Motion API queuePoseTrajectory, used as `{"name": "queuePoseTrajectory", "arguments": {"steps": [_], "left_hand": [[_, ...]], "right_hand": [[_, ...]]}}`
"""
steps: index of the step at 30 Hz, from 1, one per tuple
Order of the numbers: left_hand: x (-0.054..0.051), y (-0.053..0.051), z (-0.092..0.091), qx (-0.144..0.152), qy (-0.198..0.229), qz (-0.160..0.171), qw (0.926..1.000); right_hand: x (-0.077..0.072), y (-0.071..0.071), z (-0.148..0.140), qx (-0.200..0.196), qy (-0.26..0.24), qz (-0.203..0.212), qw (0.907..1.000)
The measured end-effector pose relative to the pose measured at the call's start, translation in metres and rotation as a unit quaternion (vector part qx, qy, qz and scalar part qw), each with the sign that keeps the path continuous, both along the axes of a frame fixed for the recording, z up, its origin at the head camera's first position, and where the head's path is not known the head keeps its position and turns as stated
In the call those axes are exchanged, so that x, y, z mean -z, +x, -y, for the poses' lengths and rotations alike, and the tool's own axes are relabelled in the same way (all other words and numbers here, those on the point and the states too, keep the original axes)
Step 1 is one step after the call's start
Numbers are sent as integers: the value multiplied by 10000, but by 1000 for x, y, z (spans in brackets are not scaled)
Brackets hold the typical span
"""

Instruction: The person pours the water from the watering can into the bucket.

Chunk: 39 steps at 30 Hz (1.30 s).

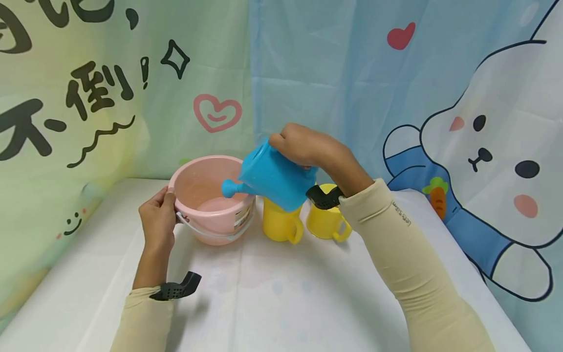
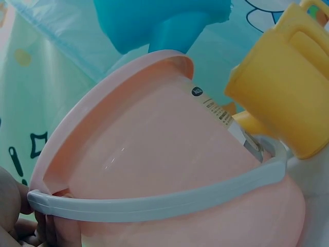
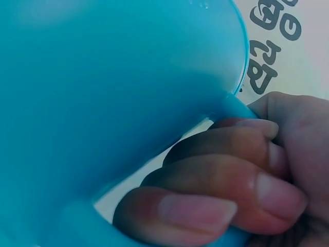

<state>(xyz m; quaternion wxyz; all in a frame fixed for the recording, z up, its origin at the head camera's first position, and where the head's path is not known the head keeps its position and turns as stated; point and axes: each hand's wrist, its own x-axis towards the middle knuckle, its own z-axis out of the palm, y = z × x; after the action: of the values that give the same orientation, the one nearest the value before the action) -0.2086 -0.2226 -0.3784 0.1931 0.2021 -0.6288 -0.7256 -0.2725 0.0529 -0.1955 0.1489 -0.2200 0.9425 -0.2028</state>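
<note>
A pink bucket (image 1: 211,222) stands on the white table, its pale handle (image 2: 154,202) hanging down along the near side. My left hand (image 1: 158,217) grips the bucket's left rim, thumb on the outside. In my right hand (image 1: 303,145) is a blue watering can (image 1: 281,178), with the fingers curled round its handle, as the right wrist view shows. The can is tilted to the left, and its spout (image 1: 233,188) points down over the bucket's opening. Whether water flows from the spout cannot be seen. The bucket's floor is partly visible.
Right of the bucket stands a yellow watering can or jug (image 1: 279,226), partly behind the blue can. Beside it is a yellow mug-like vessel (image 1: 323,222) with a handle. A printed curtain (image 1: 308,73) hangs behind the white table (image 1: 272,303).
</note>
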Motion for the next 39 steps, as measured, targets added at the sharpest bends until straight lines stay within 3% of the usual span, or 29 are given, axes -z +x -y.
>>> {"name": "queuePoseTrajectory", "arguments": {"steps": [12, 19, 25, 34, 39], "left_hand": [[1, -1, 0, -7, -19, 18, 10000], [0, 0, 0, 1, -113, -3, 9999], [-2, 0, 2, 11, -90, -103, 9999], [-2, 0, 3, -39, -77, 38, 10000], [0, -1, 1, -31, 5, -39, 10000]], "right_hand": [[10, 4, -10, 105, -447, -31, 9989], [26, 5, -23, 282, -833, -435, 9952], [42, 8, -31, 700, -1383, -470, 9868], [60, 12, -36, 822, -1890, -860, 9747], [70, 15, -40, 1053, -2164, -928, 9662]]}}
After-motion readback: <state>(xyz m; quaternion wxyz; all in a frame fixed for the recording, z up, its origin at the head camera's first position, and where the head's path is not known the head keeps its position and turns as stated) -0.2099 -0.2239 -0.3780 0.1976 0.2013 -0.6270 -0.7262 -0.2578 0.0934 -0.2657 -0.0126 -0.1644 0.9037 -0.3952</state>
